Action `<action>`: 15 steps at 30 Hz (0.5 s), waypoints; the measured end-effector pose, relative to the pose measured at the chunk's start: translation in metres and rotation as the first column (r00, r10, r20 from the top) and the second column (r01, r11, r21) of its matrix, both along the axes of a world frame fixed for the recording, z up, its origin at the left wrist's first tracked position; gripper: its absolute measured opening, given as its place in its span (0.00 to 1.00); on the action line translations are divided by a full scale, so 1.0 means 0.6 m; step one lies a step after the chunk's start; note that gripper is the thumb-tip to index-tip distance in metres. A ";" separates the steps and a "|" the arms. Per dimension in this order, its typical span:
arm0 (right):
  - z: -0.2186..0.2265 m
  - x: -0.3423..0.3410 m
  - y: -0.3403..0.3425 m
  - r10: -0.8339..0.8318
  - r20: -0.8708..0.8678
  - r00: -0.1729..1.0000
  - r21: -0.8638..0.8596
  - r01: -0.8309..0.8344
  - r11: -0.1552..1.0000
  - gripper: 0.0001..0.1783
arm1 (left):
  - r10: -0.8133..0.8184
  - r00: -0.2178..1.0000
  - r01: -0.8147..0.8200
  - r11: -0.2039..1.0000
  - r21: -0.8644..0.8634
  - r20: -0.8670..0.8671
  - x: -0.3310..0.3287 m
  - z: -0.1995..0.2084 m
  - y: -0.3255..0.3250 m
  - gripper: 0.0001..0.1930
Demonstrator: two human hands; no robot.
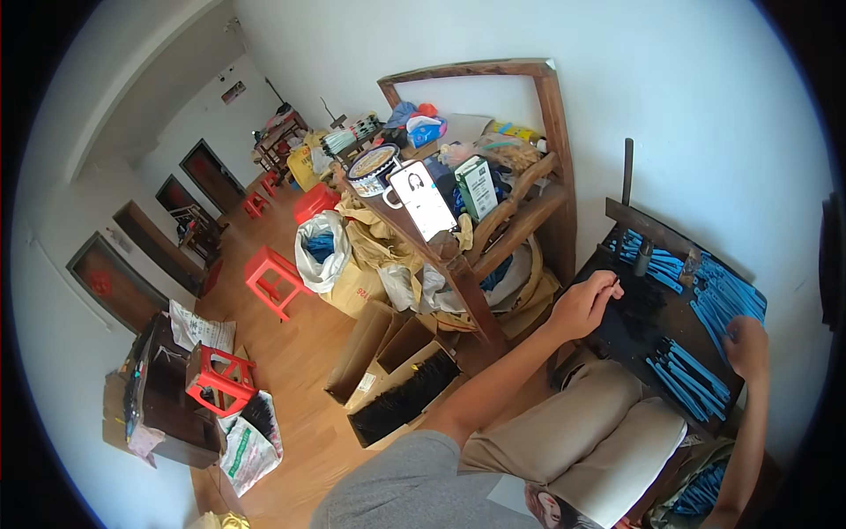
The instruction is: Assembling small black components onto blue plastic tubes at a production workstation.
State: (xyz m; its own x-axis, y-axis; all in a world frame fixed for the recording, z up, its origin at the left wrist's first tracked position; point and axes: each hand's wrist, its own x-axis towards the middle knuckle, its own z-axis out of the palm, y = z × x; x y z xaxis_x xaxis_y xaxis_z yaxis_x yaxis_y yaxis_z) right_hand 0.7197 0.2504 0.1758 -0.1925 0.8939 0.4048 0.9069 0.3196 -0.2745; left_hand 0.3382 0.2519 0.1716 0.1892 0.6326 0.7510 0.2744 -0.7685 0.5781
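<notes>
My left hand (589,304) is closed over the near left part of a dark work table (621,339), its fingertips pinched together. Whatever sits in that pinch is too small to name. Loose black bristle-like bits (641,304) lie on the tabletop beside it. At the table's right edge, my right hand (747,346) curls its fingers on the slim blue plastic handles (727,295) heaped there. More blue handles (687,379) lie in a row at the near side, and another group of handles (656,256) lies at the back, around a dark upright post (643,258).
Left of the table stands a wooden rack (564,132) carrying a lit phone (423,201), a round tin (374,167) and a green-white box (478,188). A cardboard box of black bristles (405,401) sits on the floor. Red stools (278,282), sacks (322,251) and a cabinet (167,397) stand farther left.
</notes>
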 end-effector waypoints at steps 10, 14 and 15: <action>0.072 -0.018 -0.043 -0.070 -0.649 0.758 -0.047 0.052 0.998 0.04 | 0.031 0.999 -0.031 0.999 -0.022 -0.009 -0.008 -0.006 -0.003 0.07; 0.059 0.000 -0.079 -0.081 -0.611 0.787 0.177 0.235 0.956 0.17 | 0.045 0.999 -0.045 0.999 0.010 -0.001 -0.006 -0.006 -0.004 0.07; 0.048 0.016 -0.091 -0.090 -0.592 0.801 0.207 0.259 0.944 0.19 | 0.051 0.999 -0.051 0.998 0.034 0.003 -0.007 -0.007 -0.005 0.07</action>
